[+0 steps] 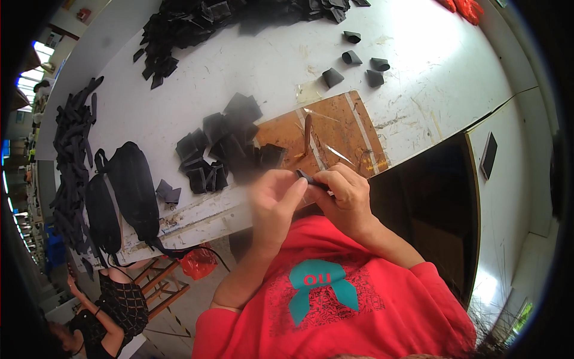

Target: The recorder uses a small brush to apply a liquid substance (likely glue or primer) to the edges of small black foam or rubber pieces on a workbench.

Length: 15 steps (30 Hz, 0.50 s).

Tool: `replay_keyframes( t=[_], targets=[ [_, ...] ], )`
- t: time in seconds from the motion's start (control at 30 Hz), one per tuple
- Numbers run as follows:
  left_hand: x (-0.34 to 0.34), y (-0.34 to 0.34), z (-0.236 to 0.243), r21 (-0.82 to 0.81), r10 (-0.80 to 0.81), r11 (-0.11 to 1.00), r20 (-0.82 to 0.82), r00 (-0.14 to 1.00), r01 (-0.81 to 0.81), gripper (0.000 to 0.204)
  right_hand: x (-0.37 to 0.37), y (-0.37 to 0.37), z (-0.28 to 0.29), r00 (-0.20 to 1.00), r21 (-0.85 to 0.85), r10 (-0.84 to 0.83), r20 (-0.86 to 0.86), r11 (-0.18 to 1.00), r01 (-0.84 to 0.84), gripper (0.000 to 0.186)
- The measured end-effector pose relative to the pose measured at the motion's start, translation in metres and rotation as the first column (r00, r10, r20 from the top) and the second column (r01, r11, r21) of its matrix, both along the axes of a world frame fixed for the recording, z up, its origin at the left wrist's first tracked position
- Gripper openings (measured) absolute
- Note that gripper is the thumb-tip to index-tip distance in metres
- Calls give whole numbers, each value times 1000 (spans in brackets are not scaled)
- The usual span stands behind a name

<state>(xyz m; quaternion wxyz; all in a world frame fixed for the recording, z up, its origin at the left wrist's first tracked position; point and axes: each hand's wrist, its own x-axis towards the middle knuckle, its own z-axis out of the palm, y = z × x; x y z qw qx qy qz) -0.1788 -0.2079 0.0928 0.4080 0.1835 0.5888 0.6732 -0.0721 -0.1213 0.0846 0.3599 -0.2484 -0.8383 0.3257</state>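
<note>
piece of dark material sits between left hand and right hand, both hands pinching it.

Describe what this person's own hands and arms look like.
The left hand and right hand are both bare, with no gloves. The forearms are uncovered below loose red sleeves, with no watch or bracelet showing.

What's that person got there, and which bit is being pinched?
A small dark grey piece: the left grip pinches its left end, the right grip its right end.
</note>
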Motion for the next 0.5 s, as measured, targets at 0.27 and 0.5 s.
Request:
replay_keyframes(
  t=[0.27, 0.5],
  targets=[
    [-1, -1, 1, -7, -121, 993, -16, 993, 121, 7, 4, 4, 11, 998, -120, 57, -30, 991, -60, 32],
    [24, -3, -17, -40, 26, 992, -869, 495, -123, 9, 1, 0, 4, 997, 141, 49, 61, 988, -58, 18]
  ],
)
